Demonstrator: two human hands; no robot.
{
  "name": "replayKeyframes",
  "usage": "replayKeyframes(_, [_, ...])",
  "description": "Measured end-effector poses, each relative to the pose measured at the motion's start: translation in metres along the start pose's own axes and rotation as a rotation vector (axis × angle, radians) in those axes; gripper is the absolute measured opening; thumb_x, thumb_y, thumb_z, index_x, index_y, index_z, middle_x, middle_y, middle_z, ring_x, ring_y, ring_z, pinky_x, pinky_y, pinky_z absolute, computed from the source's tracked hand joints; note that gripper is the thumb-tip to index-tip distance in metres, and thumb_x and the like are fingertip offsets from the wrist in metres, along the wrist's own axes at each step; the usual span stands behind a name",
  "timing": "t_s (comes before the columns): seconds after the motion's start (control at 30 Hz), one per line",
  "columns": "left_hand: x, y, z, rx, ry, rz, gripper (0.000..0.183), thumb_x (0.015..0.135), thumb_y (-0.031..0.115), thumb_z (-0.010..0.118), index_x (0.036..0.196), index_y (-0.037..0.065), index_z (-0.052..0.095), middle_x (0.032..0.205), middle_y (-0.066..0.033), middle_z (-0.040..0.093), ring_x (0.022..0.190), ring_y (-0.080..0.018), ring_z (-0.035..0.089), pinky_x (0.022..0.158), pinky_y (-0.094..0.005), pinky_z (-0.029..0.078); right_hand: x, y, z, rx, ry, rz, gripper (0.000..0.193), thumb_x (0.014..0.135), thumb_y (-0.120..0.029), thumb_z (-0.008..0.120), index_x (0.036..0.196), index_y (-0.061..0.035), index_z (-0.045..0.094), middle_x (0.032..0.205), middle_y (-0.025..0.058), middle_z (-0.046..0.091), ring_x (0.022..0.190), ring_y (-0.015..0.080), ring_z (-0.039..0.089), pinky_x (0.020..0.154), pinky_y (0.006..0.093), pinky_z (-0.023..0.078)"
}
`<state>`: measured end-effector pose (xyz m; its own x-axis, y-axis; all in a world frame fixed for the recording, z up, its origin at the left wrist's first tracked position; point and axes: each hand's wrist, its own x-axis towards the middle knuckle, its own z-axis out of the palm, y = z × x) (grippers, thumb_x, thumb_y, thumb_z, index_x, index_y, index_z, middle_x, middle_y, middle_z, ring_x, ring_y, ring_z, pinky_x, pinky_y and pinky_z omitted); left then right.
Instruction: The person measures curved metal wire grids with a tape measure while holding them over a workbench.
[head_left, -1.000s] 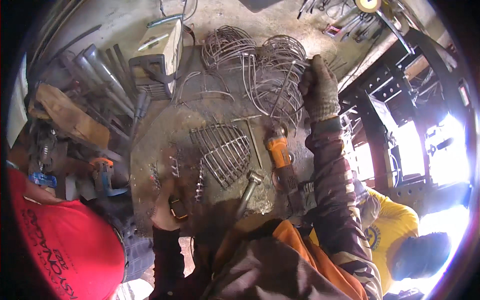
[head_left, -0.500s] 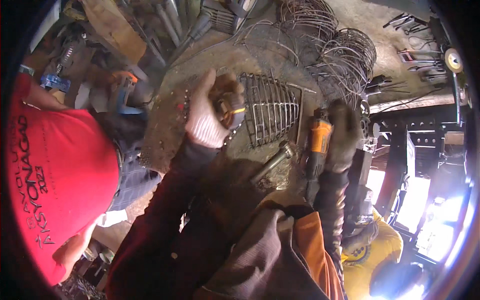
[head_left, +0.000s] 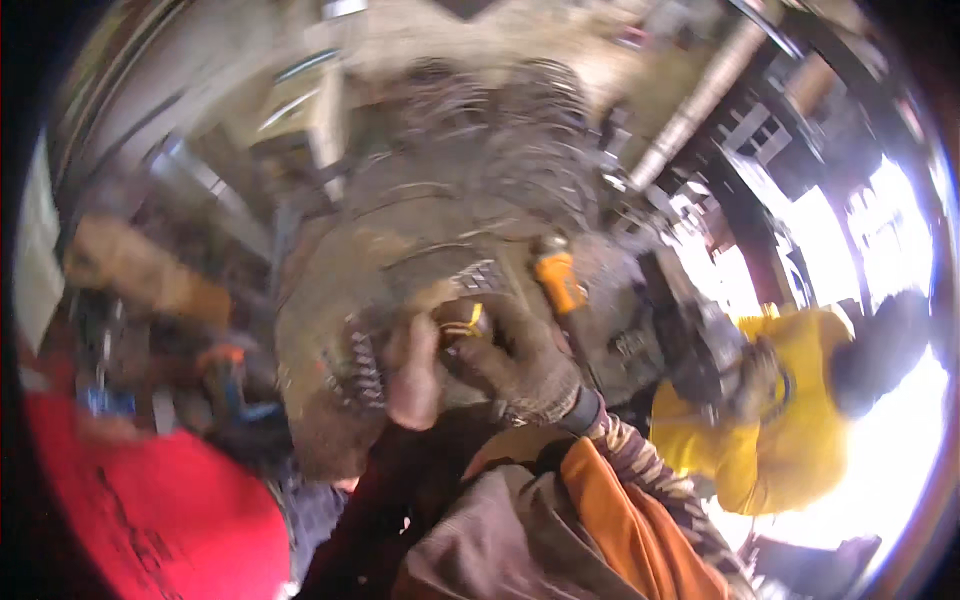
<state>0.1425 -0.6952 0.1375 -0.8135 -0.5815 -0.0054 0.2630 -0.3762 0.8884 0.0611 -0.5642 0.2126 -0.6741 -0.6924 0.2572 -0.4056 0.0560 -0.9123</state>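
Note:
A dark, rounded tape measure (head_left: pixel 463 318) with a yellow band is between my two hands, in front of my chest. My left hand (head_left: pixel 414 375) is closed round its left side, blurred by motion. My right hand (head_left: pixel 525 365), in a brownish knit glove, curls its fingers over the right side of it. Just beyond the hands, part of a welded wire grid (head_left: pixel 477 275) shows on the work surface; my hands hide the rest. An orange and black power tool, like an angle grinder (head_left: pixel 560 280), lies right of the grid, apart from my hands.
Coils of wire (head_left: pixel 540 95) lie at the back of the work surface (head_left: pixel 320 270). A person in a red shirt (head_left: pixel 170 510) is at the left, another in yellow (head_left: pixel 790 400) at the right near a very bright light. A blue clamp-like tool (head_left: pixel 240 395) is at the left.
My right hand has left the orange power tool and come to the tape measure in my left hand. The view has swung, and the whole scene is more blurred.

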Motion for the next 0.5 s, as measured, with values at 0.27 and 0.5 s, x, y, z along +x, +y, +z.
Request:
replayKeyframes(0.27, [0.012,0.021,0.005,0.114,-0.198,-0.078,0.049,0.096,0.042,0.059,0.130,0.007,0.060,0.122,-0.0130,0.065,0.113,-0.0258,0.060,0.095,-0.0411,0.046,-0.080,-0.029,-0.093,-0.148,0.299,0.226,0.045,0.088,-0.019,0.077,0.126,-0.0032,0.060,0.111,0.0123,0.067,0.101,0.0216,0.066,0.087,0.0359,0.051])
replayKeyframes(0.5, [0.051,-0.007,0.036,0.050,-0.630,-0.108,0.055,0.090,0.049,0.070,0.122,0.005,0.061,0.116,-0.0116,0.064,0.106,-0.0217,0.058,0.085,-0.0397,0.051,-0.156,-0.068,-0.115,0.100,0.787,0.317,0.059,0.089,-0.017,0.077,0.141,-0.0042,0.051,0.128,0.0129,0.063,0.114,0.0201,0.063,0.099,0.0320,0.049])
